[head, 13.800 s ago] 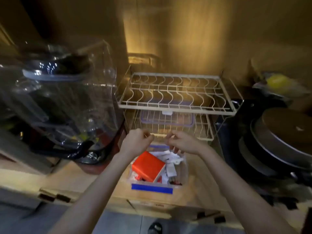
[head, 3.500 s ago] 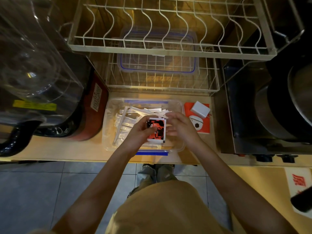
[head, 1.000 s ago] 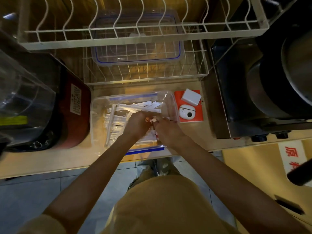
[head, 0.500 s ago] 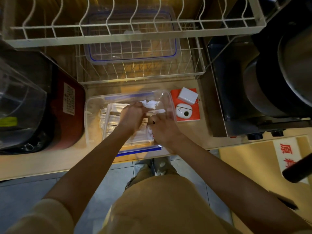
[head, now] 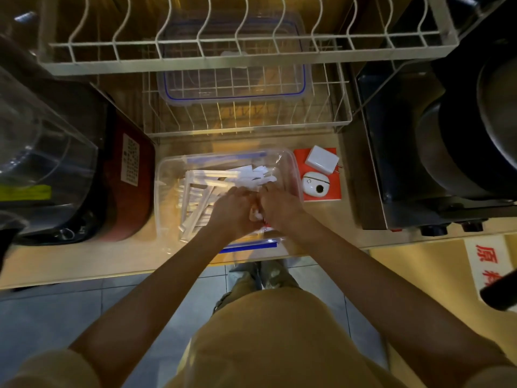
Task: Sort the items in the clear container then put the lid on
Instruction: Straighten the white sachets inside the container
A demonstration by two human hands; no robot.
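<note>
The clear container (head: pixel 167 197), with blue clips at its front and back rims, stands on the wooden counter near the front edge. White wrapped sticks (head: pixel 195 189) lie piled in its left half, and white paper packets (head: pixel 260 175) sit at the back. My left hand (head: pixel 233 212) and my right hand (head: pixel 278 205) are both inside its right half, knuckles up and close together, fingers curled around a small bundle of white and red packets (head: pixel 255 217). The clear lid (head: pixel 235 88) with a blue seal lies in the lower tier of the wire rack behind.
A red box (head: pixel 334 191) lies right of the container, with a white charger (head: pixel 321 161) and a round white device (head: pixel 316 186) on it. A white wire dish rack (head: pixel 246 63) overhangs the back. A red-based appliance (head: pixel 131 191) stands left, dark pots (head: pixel 461 135) right.
The red box, charger and device left the container for the counter on its right. Over the last second my hands stayed in the container and drew closer together near its front right.
</note>
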